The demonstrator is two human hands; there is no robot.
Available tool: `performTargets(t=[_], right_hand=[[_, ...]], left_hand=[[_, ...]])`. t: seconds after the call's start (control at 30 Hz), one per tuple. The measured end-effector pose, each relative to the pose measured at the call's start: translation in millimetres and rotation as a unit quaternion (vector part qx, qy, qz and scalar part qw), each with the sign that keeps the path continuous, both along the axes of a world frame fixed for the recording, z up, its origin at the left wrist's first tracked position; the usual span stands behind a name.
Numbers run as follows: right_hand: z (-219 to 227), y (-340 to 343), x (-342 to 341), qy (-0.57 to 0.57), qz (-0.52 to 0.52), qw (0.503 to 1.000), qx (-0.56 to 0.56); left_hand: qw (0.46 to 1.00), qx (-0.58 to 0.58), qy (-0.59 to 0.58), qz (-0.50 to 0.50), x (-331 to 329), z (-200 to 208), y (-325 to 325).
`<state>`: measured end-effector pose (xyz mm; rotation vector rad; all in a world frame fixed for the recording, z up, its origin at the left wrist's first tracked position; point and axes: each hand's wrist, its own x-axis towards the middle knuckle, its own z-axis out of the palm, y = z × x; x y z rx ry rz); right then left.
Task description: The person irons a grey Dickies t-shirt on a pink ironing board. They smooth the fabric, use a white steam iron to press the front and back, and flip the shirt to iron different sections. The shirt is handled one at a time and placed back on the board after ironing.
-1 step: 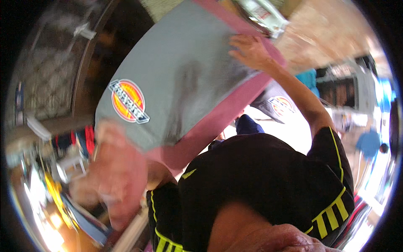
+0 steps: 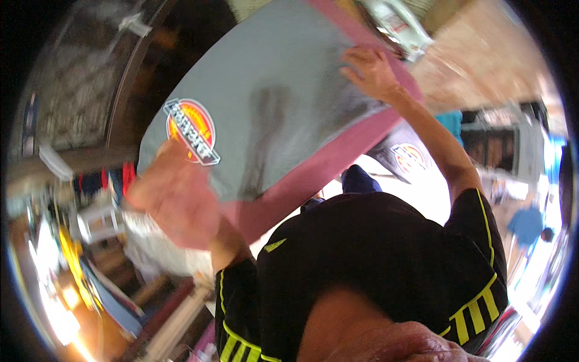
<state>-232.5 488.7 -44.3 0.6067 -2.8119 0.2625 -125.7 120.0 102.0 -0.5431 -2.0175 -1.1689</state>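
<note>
A grey cloth (image 2: 265, 78) with a round orange and yellow emblem (image 2: 192, 130) lies spread over a surface with a dusky pink edge (image 2: 313, 169). My right hand (image 2: 373, 73) rests on the far right part of the cloth, fingers stretched out and nothing in them. At the near left, by the lower edge of the emblem, is my left hand (image 2: 175, 193). Motion blurs its fingers, so I cannot see whether they grip the cloth. Below the right side hangs a darker cloth (image 2: 409, 158) bearing a similar emblem.
A white jug (image 2: 398, 27) stands beyond my right hand, beside a brown sheet (image 2: 482, 54). A dark doorway or cabinet (image 2: 157, 66) lies far left. Near left are a white stool-like frame (image 2: 101, 224), a yellow object (image 2: 72, 253) and a wooden bar (image 2: 181, 326).
My left hand has moved up toward the emblem, and the pinkish blur hanging below it is gone. My right hand stays on the cloth. The whole view has shifted slightly.
</note>
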Motion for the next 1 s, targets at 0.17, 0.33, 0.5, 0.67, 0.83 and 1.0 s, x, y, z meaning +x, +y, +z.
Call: performTargets(t=[0.17,0.33,0.5,0.67,0.83,1.0], right_hand=[[-4.8,-71.2,-67.4,0.058,0.177,0.982,-0.031],[-22.5,-101.6,-129.9,0.087,0.132,0.987,0.016],[-19.2,-168.8,-86.4,-0.003,0.306,0.943,-0.129],[-10.8,-276.3,7.7,-0.102,0.585,0.781,-0.193],[-14.5,-377.8,23.8,-0.051,0.591,0.793,-0.139],[-20.0,-435.2,52.1,-0.005,0.617,0.785,-0.051]], left_hand=[[0.852,-0.323,-0.271,0.310,33.0,-134.4,-5.6],[0.846,-0.302,-0.343,0.275,80.1,-145.7,32.8],[0.841,-0.222,-0.290,0.398,96.4,-147.8,-12.6],[0.675,-0.219,-0.219,0.670,111.0,-164.1,-162.5],[0.690,-0.024,-0.376,0.618,125.2,-159.6,-239.9],[0.730,-0.014,-0.333,0.597,136.2,-168.1,-260.2]])
